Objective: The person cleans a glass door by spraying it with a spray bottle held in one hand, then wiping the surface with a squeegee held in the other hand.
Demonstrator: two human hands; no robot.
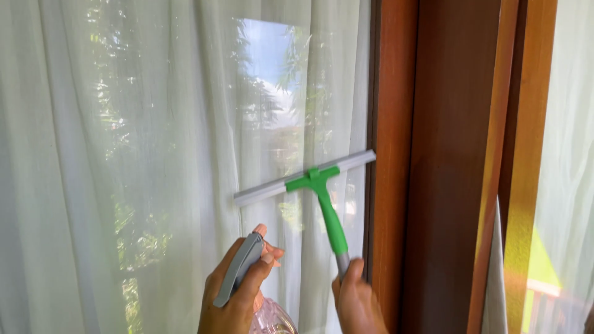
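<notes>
My right hand grips the lower end of a green-handled squeegee. Its white blade lies tilted against the window glass, right end higher and touching the wooden frame. My left hand holds a spray bottle with a grey trigger head and a clear pinkish body, just left of and below the squeegee. The bottle's nozzle points up toward the pane.
White sheer curtains hang behind the glass, with tree reflections on the pane. A brown wooden window frame stands upright to the right. A second curtained pane lies further right.
</notes>
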